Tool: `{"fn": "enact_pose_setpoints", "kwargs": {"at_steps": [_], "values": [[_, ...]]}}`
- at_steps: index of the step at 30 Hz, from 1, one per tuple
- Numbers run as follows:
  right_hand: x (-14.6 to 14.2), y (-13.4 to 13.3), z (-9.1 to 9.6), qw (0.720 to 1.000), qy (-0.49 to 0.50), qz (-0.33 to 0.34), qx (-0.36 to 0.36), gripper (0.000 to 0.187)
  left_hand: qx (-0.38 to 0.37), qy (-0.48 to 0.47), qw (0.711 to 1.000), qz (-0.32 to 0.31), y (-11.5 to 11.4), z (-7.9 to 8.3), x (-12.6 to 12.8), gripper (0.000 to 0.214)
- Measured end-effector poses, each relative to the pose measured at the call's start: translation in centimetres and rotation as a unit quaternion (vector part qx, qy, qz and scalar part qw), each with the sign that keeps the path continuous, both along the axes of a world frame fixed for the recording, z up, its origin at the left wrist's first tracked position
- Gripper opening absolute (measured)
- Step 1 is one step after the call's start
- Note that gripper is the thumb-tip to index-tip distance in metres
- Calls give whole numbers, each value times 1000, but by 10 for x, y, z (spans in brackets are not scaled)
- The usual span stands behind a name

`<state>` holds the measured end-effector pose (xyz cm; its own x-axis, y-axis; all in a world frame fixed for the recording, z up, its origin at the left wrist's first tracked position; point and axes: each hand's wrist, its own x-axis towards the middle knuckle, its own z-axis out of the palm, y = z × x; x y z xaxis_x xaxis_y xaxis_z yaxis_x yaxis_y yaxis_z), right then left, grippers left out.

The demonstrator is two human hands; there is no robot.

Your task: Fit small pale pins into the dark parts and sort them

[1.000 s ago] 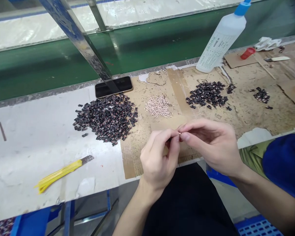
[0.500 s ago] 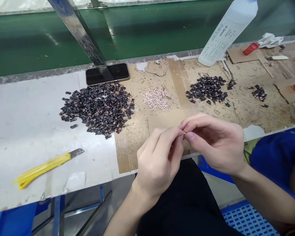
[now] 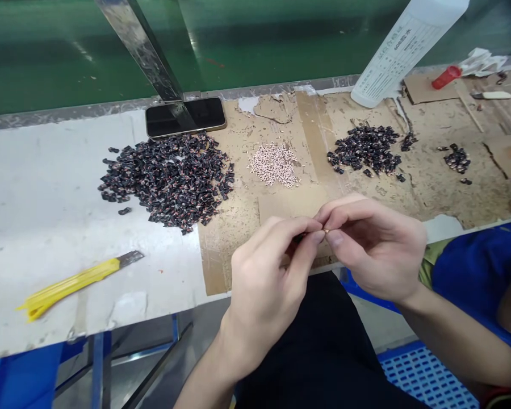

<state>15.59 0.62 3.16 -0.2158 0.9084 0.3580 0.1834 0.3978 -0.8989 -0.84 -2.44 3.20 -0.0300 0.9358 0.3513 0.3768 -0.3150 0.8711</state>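
Note:
In front of my body, my left hand (image 3: 268, 284) and my right hand (image 3: 377, 250) meet fingertip to fingertip above the front edge of the bench. My left hand is closed in a pinch on a small black part (image 3: 298, 237), mostly covered by the fingers. Thumb and forefinger of my right hand pinch a tiny copper-coloured piece (image 3: 326, 231) right against the left fingertips. Beyond the hands lies a pile of tiny pinkish-copper pieces (image 3: 275, 165). A large heap of small black parts (image 3: 166, 182) is to its left, and a smaller black heap (image 3: 366, 147) to its right.
A phone (image 3: 186, 117) lies behind the large heap, by a metal post (image 3: 147, 51). The yellow utility knife (image 3: 74, 286) rests at left, blade bared. A white bottle (image 3: 392, 57), red caps (image 3: 446, 77) and a few more black parts (image 3: 457, 158) are at right. Someone's blue clothing (image 3: 468, 272) shows close by.
My left thumb and fingers have shifted slightly, showing more of the dark part between them. Both hands stay pinched together. The view has tilted slightly downward.

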Motion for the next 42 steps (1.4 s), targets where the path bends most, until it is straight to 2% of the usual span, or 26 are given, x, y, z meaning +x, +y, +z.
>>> {"fn": "enact_pose_setpoints", "kwargs": {"at_steps": [2, 6, 10, 15, 19, 23, 27, 31, 35, 42], "values": [[2, 2, 0, 999, -23, 3, 33, 18, -90, -96, 991, -20, -1, 1, -1, 13], [8, 6, 2, 995, -75, 16, 63, 17, -236, -231, 941, -71, 2, 6, -4, 8], [12, 8, 3, 991, -98, 39, 85, 20, -283, -256, 919, -97, 6, 10, -7, 7], [16, 4, 2, 983, -132, 35, 121, 29, -326, -250, 905, -114, 4, 7, -9, 8], [20, -2, -3, 975, -168, 48, 137, 38, -314, -244, 914, -85, -4, 2, -3, 7], [25, -5, -11, 981, -163, 58, 87, 29, -287, -221, 930, -50, -9, -4, 3, 8], [32, -2, -22, 986, -158, 32, 41, 22, -229, -221, 946, 56, -13, -15, -2, 21], [37, 4, -26, 965, -248, 34, 84, 22, -189, -221, 949, 123, -15, -23, -12, 17], [34, 8, -26, 940, -314, 42, 126, 20, -183, -223, 949, 130, -16, -25, -16, 21], [33, 10, -27, 925, -349, 62, 139, 21, -141, -179, 967, 114, -12, -28, -15, 23]]}}
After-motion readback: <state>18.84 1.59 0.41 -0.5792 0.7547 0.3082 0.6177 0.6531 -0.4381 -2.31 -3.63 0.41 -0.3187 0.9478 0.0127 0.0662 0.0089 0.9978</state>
